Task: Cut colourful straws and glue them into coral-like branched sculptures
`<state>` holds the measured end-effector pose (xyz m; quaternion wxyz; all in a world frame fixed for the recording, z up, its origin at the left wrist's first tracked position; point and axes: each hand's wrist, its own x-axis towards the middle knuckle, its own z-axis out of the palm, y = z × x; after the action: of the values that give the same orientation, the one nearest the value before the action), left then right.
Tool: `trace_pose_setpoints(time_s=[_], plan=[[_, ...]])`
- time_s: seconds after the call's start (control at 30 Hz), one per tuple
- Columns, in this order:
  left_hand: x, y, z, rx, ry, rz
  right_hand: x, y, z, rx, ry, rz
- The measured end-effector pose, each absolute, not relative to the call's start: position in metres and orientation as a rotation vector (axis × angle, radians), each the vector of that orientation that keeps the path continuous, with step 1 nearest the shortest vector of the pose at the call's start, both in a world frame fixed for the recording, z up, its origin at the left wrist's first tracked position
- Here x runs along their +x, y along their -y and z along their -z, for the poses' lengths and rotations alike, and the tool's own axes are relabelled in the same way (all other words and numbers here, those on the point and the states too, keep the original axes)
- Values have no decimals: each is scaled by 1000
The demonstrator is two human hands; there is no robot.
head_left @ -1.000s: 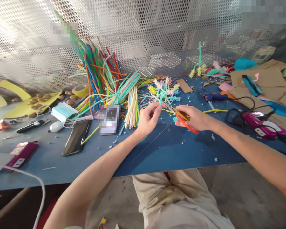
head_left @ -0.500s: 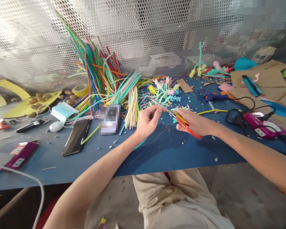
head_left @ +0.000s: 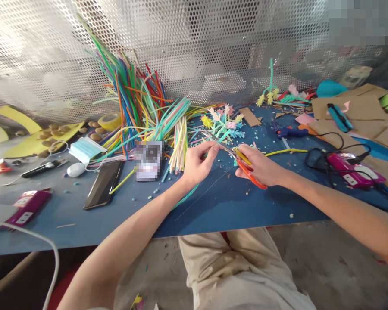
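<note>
My left hand is closed, thumb against fingers, on a thin teal pipe cleaner whose tail hangs out below the wrist. The end between the fingertips is mostly hidden. My right hand grips scissors with orange and yellow handles. Their blades reach left to my left fingertips and look slightly apart; whether they touch the pipe cleaner I cannot tell. Just behind both hands lies a cluster of pastel flower-like pieces on teal stems. Small teal clippings are scattered around.
A large heap of coloured pipe cleaners leans on the perforated metal panel. On the left are a phone, a face mask and a mouse. At right lie a blue glue gun, a corded purple box and cardboard.
My right hand has shifted slightly left with the scissors, and the orange handle has swung a little. My left hand stays almost in place, still pinching.
</note>
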<state>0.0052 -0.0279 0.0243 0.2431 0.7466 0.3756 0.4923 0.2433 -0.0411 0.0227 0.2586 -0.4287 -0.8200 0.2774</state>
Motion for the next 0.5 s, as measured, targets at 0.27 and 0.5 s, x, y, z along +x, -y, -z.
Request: trace_pose_setpoints(time_s=[0.27, 0.5], plan=[[3, 31, -26, 2081, -976, -1294, 249, 37, -18, -1046, 2252, -817], [4, 30, -29, 2045, -940, -1294, 246, 36, -13, -1074, 2186, -732]])
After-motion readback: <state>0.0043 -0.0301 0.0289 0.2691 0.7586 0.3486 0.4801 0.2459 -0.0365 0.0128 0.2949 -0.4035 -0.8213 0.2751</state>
